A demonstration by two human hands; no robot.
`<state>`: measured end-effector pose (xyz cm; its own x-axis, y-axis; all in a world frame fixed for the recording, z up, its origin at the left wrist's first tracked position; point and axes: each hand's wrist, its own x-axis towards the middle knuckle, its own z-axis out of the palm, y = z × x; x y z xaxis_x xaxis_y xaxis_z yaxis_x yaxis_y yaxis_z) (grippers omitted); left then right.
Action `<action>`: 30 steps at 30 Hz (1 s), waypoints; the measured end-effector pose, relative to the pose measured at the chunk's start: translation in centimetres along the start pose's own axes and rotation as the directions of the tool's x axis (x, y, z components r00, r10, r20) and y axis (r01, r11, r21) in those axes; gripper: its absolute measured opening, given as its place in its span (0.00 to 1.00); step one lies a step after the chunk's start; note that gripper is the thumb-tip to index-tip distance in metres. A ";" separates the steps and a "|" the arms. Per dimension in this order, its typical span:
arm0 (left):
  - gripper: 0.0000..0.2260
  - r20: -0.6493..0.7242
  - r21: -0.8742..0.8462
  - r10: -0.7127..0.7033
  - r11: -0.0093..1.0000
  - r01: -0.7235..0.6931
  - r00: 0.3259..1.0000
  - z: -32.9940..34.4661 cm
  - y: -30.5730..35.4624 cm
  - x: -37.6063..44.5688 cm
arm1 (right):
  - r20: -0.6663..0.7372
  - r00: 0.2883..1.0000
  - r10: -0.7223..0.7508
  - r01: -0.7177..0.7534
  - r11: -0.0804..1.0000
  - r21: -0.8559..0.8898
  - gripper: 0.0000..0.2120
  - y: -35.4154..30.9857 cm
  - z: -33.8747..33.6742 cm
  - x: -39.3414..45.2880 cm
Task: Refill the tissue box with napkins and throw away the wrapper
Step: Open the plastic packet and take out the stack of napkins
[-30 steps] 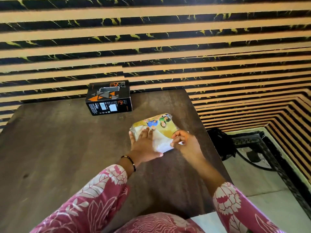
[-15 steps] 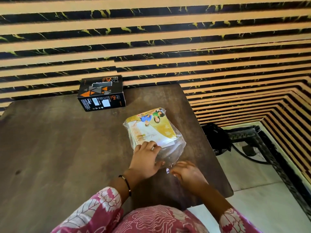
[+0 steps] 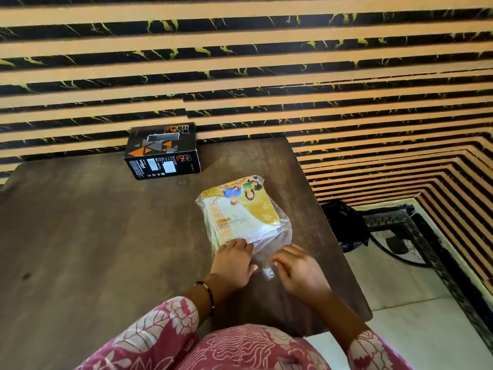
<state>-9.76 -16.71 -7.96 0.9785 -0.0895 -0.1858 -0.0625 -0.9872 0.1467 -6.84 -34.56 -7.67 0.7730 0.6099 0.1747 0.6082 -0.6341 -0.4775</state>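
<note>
A pack of napkins (image 3: 240, 212) in a clear plastic wrapper with a yellow printed label lies on the dark wooden table (image 3: 93, 236), right of centre. My left hand (image 3: 233, 263) presses on the pack's near end. My right hand (image 3: 298, 271) pinches the loose clear wrapper end (image 3: 266, 271) that sticks out toward me. A black tissue box (image 3: 162, 152) with orange and grey triangles and a slot in its top stands at the table's far edge against the wall.
A striped tan and black wall runs behind the table. To the right, beyond the table's edge, a black bag (image 3: 344, 225) and a cable (image 3: 392, 249) lie on the pale floor (image 3: 400, 329). My pink floral lap is at the bottom.
The wrapper's near end has been pulled out toward me and hangs loose. My right hand moved from the pack's side to this loose end. My left hand slid to the pack's near end.
</note>
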 end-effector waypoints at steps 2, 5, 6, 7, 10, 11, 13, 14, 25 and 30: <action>0.11 -0.015 -0.087 -0.013 0.996 0.012 1.000 -0.3 0.0 0.2 | 0.018 1.000 0.010 -0.010 1.000 0.011 0.09 -0.1 0.3 0.5; 0.07 -0.038 -0.197 -0.038 0.980 0.030 0.999 -1.1 -0.2 0.5 | 0.056 0.998 0.025 -0.027 0.998 0.049 0.12 -0.2 0.8 1.0; 0.07 -0.054 -0.232 -0.044 0.972 0.030 0.998 -1.4 -0.3 0.5 | 0.077 0.996 0.038 -0.042 0.997 0.060 0.11 -0.4 0.9 1.1; 0.06 -0.079 -0.270 -0.046 0.963 0.023 0.996 -1.8 -0.4 0.5 | 0.102 0.993 0.059 -0.067 0.995 0.074 0.10 -0.5 1.0 1.3; 0.05 -0.178 -0.361 -0.062 0.932 -0.007 0.982 -3.5 -0.6 0.7 | 0.198 0.968 0.152 -0.190 0.963 0.192 0.09 -1.4 1.1 2.1; 0.04 -0.204 -0.393 -0.074 0.919 -0.012 0.976 -4.2 -0.6 0.8 | 0.235 0.954 0.189 -0.248 0.934 0.256 0.09 -1.7 1.2 2.4; 0.03 -0.253 -0.461 -0.101 0.887 -0.028 0.962 -5.5 -0.5 1.0 | 0.295 0.907 0.300 -0.400 0.833 0.381 0.10 -2.4 1.6 3.3; 0.02 -0.271 -0.495 -0.117 0.868 -0.035 0.955 -6.2 -0.4 1.1 | 0.313 0.874 0.370 -0.481 0.749 0.456 0.12 -2.7 1.8 3.9; 0.02 -0.269 -0.549 -0.121 0.834 -0.049 0.956 -8.5 0.4 0.5 | 0.688 0.428 0.586 -0.529 -0.455 0.716 0.05 -4.6 1.9 6.5; 0.01 -0.271 -0.553 -0.116 0.831 -0.056 0.956 -8.8 0.9 -0.1 | 0.708 0.442 0.551 -0.502 -0.503 0.704 0.07 -4.5 1.3 6.0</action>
<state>-8.23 -16.39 0.74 0.9956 0.0645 0.0683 0.0021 -0.7424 0.6699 -5.17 -27.45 -5.58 0.5487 0.2569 -0.7956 -0.8206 0.3475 -0.4537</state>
